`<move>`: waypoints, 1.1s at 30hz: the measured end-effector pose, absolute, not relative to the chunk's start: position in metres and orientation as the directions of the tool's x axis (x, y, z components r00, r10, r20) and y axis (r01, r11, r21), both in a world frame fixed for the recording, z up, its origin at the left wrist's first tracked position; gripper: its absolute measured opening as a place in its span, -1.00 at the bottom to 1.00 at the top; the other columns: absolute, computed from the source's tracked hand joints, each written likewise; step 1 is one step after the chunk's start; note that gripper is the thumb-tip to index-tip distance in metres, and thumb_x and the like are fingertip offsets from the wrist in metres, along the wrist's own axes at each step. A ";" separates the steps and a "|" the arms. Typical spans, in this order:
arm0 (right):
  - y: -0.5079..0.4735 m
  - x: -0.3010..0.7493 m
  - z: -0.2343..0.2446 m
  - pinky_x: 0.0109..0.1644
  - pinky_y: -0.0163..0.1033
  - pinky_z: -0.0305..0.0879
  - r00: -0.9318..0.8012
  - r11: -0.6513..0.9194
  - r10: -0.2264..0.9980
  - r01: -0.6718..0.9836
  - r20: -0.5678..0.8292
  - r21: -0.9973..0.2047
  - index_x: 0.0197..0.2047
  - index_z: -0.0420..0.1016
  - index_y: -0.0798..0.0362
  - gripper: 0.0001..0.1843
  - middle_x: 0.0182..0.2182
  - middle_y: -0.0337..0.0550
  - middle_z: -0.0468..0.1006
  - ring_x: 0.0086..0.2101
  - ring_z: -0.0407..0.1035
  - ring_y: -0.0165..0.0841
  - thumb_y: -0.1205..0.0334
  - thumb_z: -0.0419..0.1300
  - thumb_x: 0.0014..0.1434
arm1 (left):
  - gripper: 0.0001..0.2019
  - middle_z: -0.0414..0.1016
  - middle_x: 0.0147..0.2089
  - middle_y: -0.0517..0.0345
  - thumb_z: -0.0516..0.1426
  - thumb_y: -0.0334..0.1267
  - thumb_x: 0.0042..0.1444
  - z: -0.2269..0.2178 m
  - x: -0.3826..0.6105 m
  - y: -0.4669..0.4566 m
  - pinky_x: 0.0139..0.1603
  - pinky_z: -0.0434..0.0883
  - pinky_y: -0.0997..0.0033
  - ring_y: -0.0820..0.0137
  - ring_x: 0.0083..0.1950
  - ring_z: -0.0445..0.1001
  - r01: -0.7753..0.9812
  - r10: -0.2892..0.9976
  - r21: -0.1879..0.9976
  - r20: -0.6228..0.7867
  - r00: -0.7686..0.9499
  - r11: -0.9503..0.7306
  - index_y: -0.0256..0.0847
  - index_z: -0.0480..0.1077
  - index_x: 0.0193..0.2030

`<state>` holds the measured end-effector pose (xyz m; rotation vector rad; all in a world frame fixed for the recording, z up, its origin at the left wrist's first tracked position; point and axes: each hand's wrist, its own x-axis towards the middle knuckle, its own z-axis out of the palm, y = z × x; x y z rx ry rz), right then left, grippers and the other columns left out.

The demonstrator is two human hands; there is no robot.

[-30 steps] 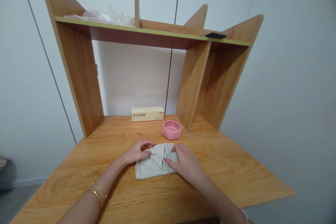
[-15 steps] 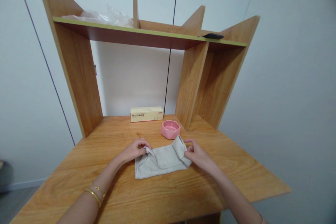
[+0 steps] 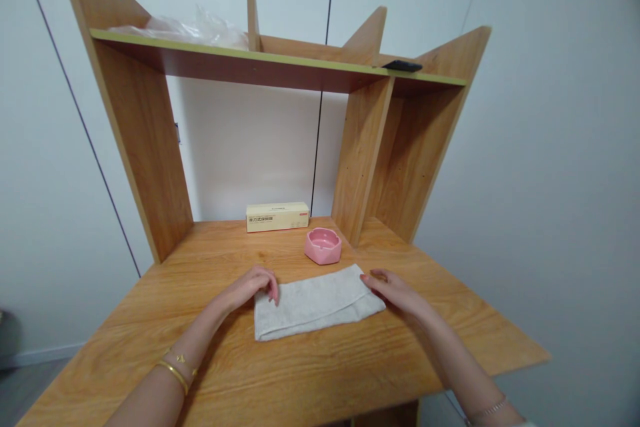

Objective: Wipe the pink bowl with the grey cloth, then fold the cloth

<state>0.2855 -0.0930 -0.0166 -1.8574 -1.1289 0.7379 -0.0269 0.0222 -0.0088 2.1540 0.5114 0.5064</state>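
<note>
A light grey cloth (image 3: 313,303) lies folded and fairly flat on the wooden desk, its long side running left to right. My left hand (image 3: 256,285) rests over its left end, fingers loosely bent downward with no fold pinched between them. At the right end, my right hand (image 3: 393,289) is open, the fingertips touching the cloth's edge and the fingers apart. Just behind the cloth stands a pink ashtray (image 3: 323,253) with notches in its rim.
A cream box (image 3: 277,218) with printed lettering lies at the back of the desk (image 3: 215,250). Wooden side panels and an upper shelf (image 3: 280,67) frame the desk. On the shelf are a clear plastic bag (image 3: 195,30) and a flat dark object (image 3: 403,66).
The raised, folded-up right end of the cloth has been laid down flat and extends farther right. Both hands have loosened from the fabric, and my right hand has shifted right.
</note>
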 end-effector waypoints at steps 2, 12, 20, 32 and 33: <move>-0.092 0.283 -0.017 -0.27 -0.28 0.24 0.394 -0.272 0.915 0.451 -0.084 -0.850 -0.25 0.38 0.17 -0.58 -0.29 -0.01 0.50 -0.28 0.38 -0.28 0.04 0.21 -0.12 | -0.70 0.34 -0.60 0.14 -0.12 -0.38 -0.15 -0.010 -0.027 0.020 -0.42 0.23 0.50 0.45 -0.51 0.27 0.215 0.514 0.794 0.139 0.846 -0.569 -0.30 0.43 -0.62; -0.093 0.271 -0.005 -0.52 -0.38 0.02 0.422 -0.315 0.902 0.504 -0.089 -0.804 -0.56 0.18 0.05 -0.87 -0.64 -0.35 0.25 -0.57 0.13 -0.49 0.30 0.12 -0.15 | -0.71 0.35 -0.56 0.20 -0.08 -0.42 -0.12 -0.006 -0.025 0.019 -0.28 0.21 0.51 0.46 -0.42 0.28 0.326 0.571 0.696 0.147 0.808 -0.640 -0.27 0.47 -0.58; -0.090 0.268 0.006 -0.49 -0.36 0.07 0.417 -0.283 0.908 0.567 -0.027 -0.774 -0.53 0.18 0.04 -0.89 -0.61 -0.34 0.25 -0.54 0.16 -0.46 0.33 0.10 -0.16 | -0.71 0.39 -0.52 0.18 -0.08 -0.45 -0.11 -0.005 -0.024 0.018 -0.25 0.22 0.51 0.44 -0.38 0.29 0.357 0.604 0.657 0.189 0.774 -0.664 -0.25 0.48 -0.53; -0.095 0.275 -0.004 -0.41 -0.34 0.18 0.323 -0.352 0.921 0.451 -0.218 -0.820 -0.47 0.33 0.08 -0.84 -0.52 -0.19 0.47 -0.45 0.33 -0.38 0.19 0.20 -0.12 | -0.71 0.42 -0.48 0.16 -0.07 -0.44 -0.09 -0.006 -0.024 0.017 -0.24 0.23 0.50 0.42 -0.34 0.32 0.365 0.617 0.644 0.214 0.758 -0.672 -0.25 0.49 -0.50; -0.096 0.275 -0.003 -0.44 -0.35 0.16 0.320 -0.357 0.921 0.464 -0.223 -0.811 -0.49 0.32 0.08 -0.84 -0.55 -0.21 0.45 -0.47 0.31 -0.39 0.18 0.20 -0.12 | -0.71 0.42 -0.48 0.16 -0.07 -0.44 -0.09 -0.005 -0.024 0.017 -0.24 0.23 0.50 0.42 -0.34 0.32 0.368 0.619 0.643 0.214 0.756 -0.672 -0.25 0.49 -0.49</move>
